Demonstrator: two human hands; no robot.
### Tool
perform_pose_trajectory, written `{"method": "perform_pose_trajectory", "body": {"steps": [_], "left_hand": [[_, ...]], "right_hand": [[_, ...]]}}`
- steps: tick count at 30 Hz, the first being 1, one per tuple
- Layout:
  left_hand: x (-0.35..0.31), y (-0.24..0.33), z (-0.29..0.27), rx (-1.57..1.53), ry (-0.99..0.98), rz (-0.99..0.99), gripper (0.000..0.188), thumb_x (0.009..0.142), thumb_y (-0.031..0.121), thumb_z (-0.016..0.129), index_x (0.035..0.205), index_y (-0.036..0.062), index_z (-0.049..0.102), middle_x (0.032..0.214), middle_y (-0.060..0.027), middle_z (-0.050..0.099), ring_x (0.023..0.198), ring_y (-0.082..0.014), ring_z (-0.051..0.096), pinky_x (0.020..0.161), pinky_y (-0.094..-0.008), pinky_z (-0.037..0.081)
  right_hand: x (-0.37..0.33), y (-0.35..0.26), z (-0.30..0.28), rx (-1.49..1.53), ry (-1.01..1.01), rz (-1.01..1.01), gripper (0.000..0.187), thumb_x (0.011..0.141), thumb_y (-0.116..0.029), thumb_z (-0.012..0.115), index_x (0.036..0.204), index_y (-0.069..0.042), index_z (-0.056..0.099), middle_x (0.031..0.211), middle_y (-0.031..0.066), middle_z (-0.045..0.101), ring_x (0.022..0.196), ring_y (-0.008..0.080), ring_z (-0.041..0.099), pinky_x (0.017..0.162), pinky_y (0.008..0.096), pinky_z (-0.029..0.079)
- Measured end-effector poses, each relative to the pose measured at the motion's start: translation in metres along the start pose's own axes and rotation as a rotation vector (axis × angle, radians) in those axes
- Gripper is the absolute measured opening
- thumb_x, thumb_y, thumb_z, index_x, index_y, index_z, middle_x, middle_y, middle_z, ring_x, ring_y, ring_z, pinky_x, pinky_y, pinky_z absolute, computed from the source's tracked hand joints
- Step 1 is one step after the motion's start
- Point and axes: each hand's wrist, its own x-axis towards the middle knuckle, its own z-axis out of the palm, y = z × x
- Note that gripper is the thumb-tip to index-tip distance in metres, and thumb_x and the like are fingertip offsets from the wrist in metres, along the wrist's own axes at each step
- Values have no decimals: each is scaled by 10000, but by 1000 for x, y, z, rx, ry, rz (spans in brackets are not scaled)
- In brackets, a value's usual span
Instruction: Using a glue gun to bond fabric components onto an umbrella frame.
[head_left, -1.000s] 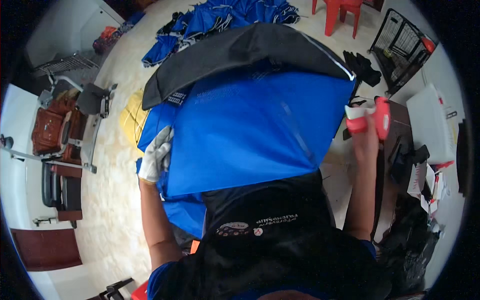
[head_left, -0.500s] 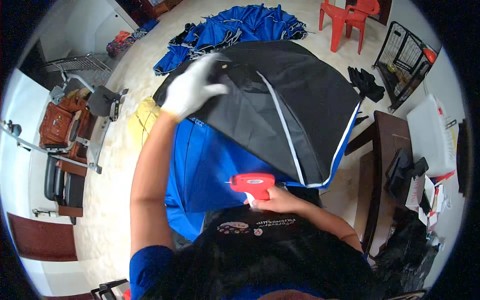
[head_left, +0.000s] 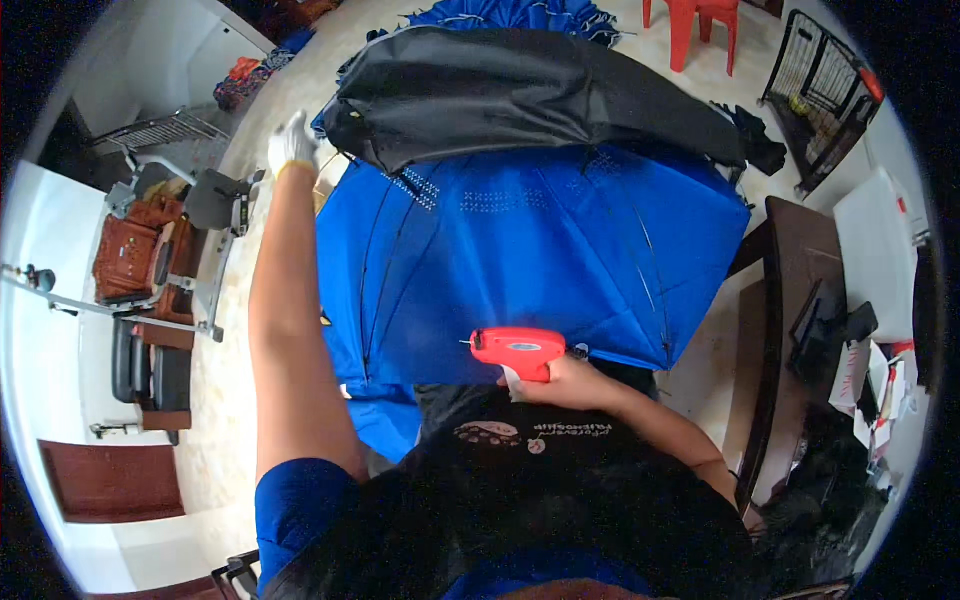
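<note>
Gripping red tagging gun [head_left: 518, 350], blue fabric [head_left: 540, 260]

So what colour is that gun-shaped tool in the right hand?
Red, seen in the head view: the tagging gun in the right hand.

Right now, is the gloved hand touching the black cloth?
Apart. The head view shows the left hand raised beside the black cloth, with floor visible between them.

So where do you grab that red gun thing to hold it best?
By its handle, coming from below. The red tagging gun lies level with its needle pointing left, and its handle hangs down into the right hand, which already wraps it there.
</note>
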Motion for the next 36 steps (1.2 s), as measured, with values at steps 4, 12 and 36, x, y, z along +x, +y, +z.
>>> {"method": "perform_pose_trajectory", "body": {"steps": [4, 12, 36], "left_hand": [[-96, -5, 17, -68, -188, -165, 317, 807, 335, 576, 987, 80, 627, 730, -138, 651, 731, -194, 660, 603, -350, 506], [-172, 142, 27, -1278, -839, -857, 288, 860, 409, 522, 950, 140, 572, 642, -26, 574, 481, -170, 529, 469, -323, 467], [-262, 103, 67, -837, -690, -1059, 143, 804, 217, 666, 836, 115, 572, 644, 23, 533, 444, -81, 441, 368, -224, 336]], "right_hand": [[10, 28, -8, -31, 45, -40, 365, 841, -129, 568, 1184, -30, 494, 1013, 70, 636, 884, 126, 600, 784, 303, 480], [7, 18, -3, -106, 114, 118, 380, 838, -195, 574, 1165, -16, 499, 955, 110, 647, 908, 173, 623, 797, 319, 482], [229, 64, -124, 675, 258, 194, 264, 814, -80, 519, 1057, 24, 526, 924, 211, 636, 806, 299, 654, 720, 387, 541]]}}
